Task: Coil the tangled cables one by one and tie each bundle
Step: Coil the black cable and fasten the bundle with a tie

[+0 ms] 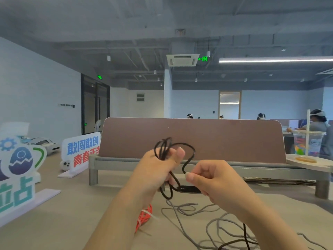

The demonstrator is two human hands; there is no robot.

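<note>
- The left hand [158,166] is gripping a few loops of the black cable [164,150], fingers curled round the bundle and thumb sticking up beside it, all held up in the air above the bench [75,213].
- The right hand [214,179] is pinching a strand of that same black cable between thumb and forefinger, just beside the left hand. A black plug-ish block is sitting under its fingers, can't really tell what it is.
- One loop is arcing between the two hands, and another is dangling below the left fist.
- The grey cable [214,224] is lying loose and tangled on the bench under the right forearm, with more black cord trailing across it near the bottom edge.
- The red cable [144,216] is sitting on the bench under the left wrist, already bundled with white ties.
- An iced drink cup [308,143] is standing on a white shelf far right.
</note>
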